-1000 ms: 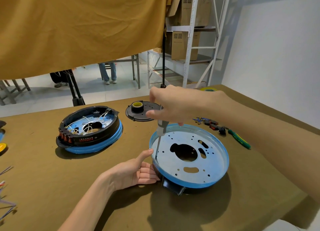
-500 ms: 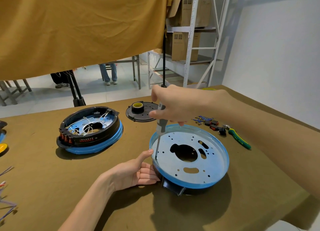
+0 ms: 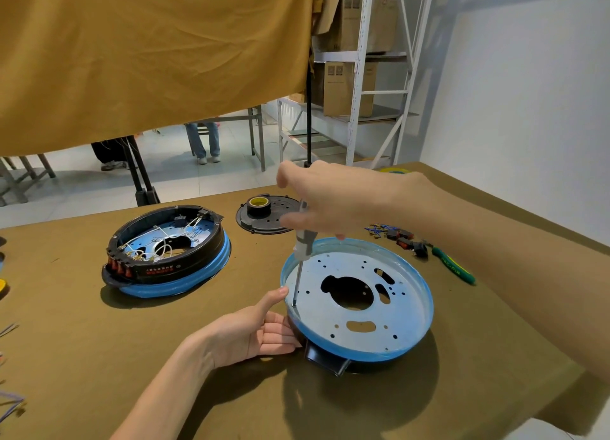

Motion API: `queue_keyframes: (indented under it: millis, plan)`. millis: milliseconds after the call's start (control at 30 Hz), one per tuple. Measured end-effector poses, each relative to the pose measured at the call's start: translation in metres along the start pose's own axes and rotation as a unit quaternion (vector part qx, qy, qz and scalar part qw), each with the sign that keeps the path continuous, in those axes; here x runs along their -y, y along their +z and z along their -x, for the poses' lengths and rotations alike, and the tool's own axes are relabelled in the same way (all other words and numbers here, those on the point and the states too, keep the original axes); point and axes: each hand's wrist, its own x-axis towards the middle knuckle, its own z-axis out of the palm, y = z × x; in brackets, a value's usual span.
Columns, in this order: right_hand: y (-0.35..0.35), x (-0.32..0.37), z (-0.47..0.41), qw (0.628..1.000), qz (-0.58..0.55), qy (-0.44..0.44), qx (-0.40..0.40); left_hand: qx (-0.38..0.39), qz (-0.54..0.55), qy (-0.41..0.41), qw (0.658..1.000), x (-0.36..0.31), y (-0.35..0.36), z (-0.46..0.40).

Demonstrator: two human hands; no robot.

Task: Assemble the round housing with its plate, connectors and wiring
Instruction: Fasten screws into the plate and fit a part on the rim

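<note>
A round black housing with a blue-rimmed metal plate [image 3: 402,311] on top sits at the middle right of the table. My right hand [image 3: 330,202] grips a grey-handled screwdriver [image 3: 302,245], held upright with its tip on the plate near the left rim. My left hand [image 3: 260,330] rests against the housing's left side, thumb up by the rim, fingers curved along the wall. A second housing [image 3: 165,251], black ring with white wiring and red connectors inside, stands at the left.
A black disc [image 3: 264,222] with a yellow tape roll [image 3: 258,203] lies at the back. Loose connectors [image 3: 401,236] and green-handled pliers [image 3: 454,268] lie right of the plate. Wire ends show at the left edge. A tan curtain hangs behind; a metal shelf stands beyond.
The screwdriver stays on the same spot of the plate. My right hand has shifted slightly on its handle. My left hand has not moved.
</note>
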Motion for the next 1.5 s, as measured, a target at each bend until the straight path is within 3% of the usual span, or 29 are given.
queue_keyframes:
  millis: [67,167,300,433,567,700,800,933,1067,1200,1333,1433,1500]
  plan:
    - [0.003,0.000,-0.001,1.000,0.023,0.007,-0.012,0.000,-0.001,-0.001,1.000,0.000,0.001,0.001]
    - [-0.005,-0.004,0.001,0.995,-0.069,0.015,0.076,-0.001,0.006,0.001,1.000,0.000,0.001,0.001]
    - [0.001,-0.005,-0.001,1.000,0.008,0.016,0.012,-0.006,0.005,-0.001,1.000,0.000,0.002,0.001]
    - [-0.003,-0.007,0.001,0.993,-0.085,0.006,0.076,-0.007,0.003,-0.003,1.000,-0.001,0.002,0.000]
    - [0.004,0.002,0.001,1.000,-0.009,-0.009,0.001,-0.006,-0.003,0.000,1.000,0.000,0.001,0.001]
    - [0.002,0.007,0.001,0.997,-0.054,-0.031,0.043,-0.002,-0.001,0.003,1.000,0.000,0.001,-0.001]
    - [0.008,0.011,-0.002,0.997,0.045,-0.041,-0.045,-0.001,-0.003,0.002,1.000,0.001,0.000,-0.001]
    - [-0.002,0.008,-0.003,0.997,-0.050,-0.007,0.067,0.002,0.011,0.006,1.000,0.002,0.000,-0.002]
    - [0.001,0.010,-0.004,1.000,0.024,0.001,-0.004,0.004,0.005,0.004,1.000,0.002,0.000,-0.002]
    - [-0.005,0.007,-0.001,0.995,-0.059,0.011,0.083,0.003,0.010,0.004,1.000,0.002,0.000,-0.003]
    - [-0.002,0.007,-0.003,0.999,-0.006,0.014,0.029,0.000,0.002,0.000,1.000,0.002,-0.001,-0.003]
    - [-0.005,0.006,-0.001,0.994,-0.058,0.006,0.092,0.000,0.002,0.000,1.000,0.002,-0.001,-0.004]
    - [-0.003,0.009,-0.001,0.996,-0.039,0.005,0.076,0.002,0.001,0.001,1.000,0.002,-0.001,-0.004]
